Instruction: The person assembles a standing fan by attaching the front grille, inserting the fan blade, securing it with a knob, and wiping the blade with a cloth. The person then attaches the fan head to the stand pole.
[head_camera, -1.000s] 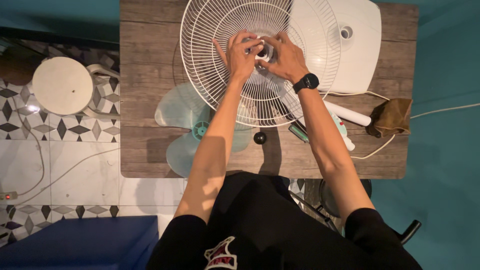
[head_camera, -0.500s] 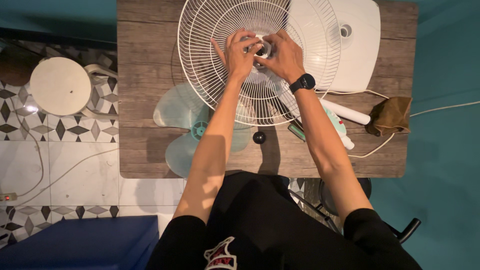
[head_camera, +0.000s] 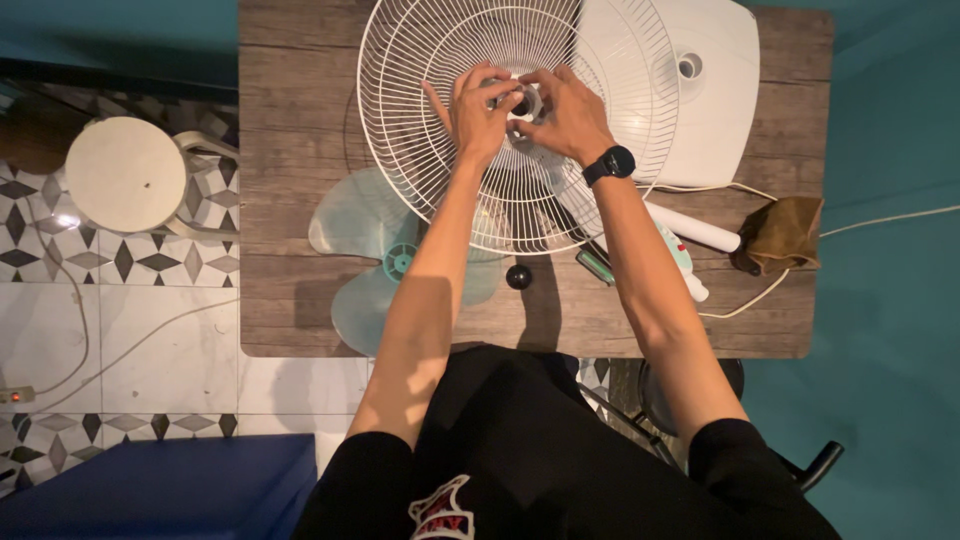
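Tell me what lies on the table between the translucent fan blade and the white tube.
In the head view, between the fan blade and the white tube lie a small black knob and a green-handled tool, partly under the wire guard.

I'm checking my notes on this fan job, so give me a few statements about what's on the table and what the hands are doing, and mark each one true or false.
1. Both hands meet at the middle of the white wire fan guard. True: the left hand and right hand pinch the small ring-shaped part there.
2. The pale green fan blade is mounted inside the guard. False: it lies flat on the wooden table, partly under the guard's near edge.
3. A black watch sits on the right wrist. True.
4. The small black knob is held in the left hand. False: it rests on the table, apart from both hands.
5. A brown cloth lies near the table's right edge. True.
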